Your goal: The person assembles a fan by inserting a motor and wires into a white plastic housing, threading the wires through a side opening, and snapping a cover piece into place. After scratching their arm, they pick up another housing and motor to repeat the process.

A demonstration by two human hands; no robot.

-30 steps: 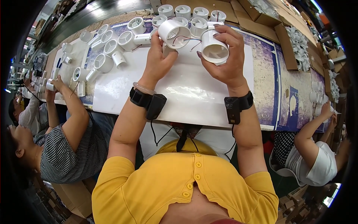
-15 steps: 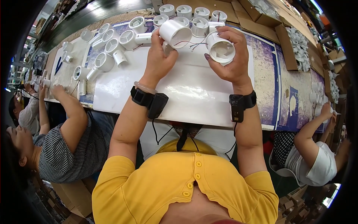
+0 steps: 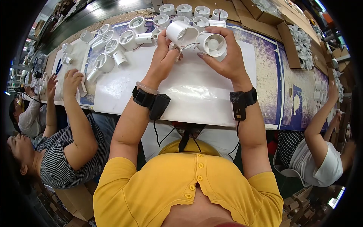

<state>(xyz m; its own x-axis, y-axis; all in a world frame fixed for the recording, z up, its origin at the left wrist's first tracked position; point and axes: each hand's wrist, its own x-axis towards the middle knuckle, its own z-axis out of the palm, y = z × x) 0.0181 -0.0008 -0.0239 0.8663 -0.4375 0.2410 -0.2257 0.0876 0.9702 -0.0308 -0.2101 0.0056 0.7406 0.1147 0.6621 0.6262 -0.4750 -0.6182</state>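
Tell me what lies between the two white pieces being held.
In the head view, thin wires run between the grilled white housing in the left hand and the white fan ring in the right hand; rim contact is unclear.

A white fan housing (image 3: 182, 33) is partly hidden by the left hand (image 3: 161, 63), and the right hand (image 3: 231, 55) is partly screened by a white fan unit (image 3: 212, 44). The wearer's legs (image 3: 150, 142) are partly covered by the worktop (image 3: 181, 94); the yellow shirt (image 3: 151, 189) is cropped below. A pale item (image 3: 339, 112) near a co-worker's hand (image 3: 334, 120) is too small to be identified.
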